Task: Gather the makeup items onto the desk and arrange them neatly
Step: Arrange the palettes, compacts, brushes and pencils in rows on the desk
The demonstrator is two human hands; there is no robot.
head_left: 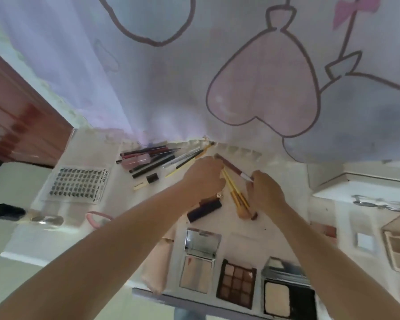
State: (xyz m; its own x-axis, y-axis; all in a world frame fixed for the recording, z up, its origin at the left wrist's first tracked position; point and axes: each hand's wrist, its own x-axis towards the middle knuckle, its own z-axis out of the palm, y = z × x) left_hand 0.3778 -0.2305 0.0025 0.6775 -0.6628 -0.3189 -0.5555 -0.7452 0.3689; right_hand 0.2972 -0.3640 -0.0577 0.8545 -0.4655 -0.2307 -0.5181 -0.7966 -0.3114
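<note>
Brushes, yellow-handled, light and stiff, lie mid-desk pinched by left hand; right hand pinches a brown pencil; grip best mid-handle, not bristles.

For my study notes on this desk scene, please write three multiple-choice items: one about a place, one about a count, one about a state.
1. Where does the nine-pan eyeshadow palette lie?
A. between two open compacts
B. beside the false-lash tray
C. under the curtain

2. How many hands touch brushes?
A. none
B. one
C. two

3. In what state is the mirrored compact?
A. closed
B. open
C. upside down

Answers:
1 A: an open compact lies on each side of it, along the near edge of the desk.
2 C: the left hand grips the yellow-handled brushes, and the right hand holds the brown-handled brush.
3 B: its lid is raised, and mirror and powder show.
</note>
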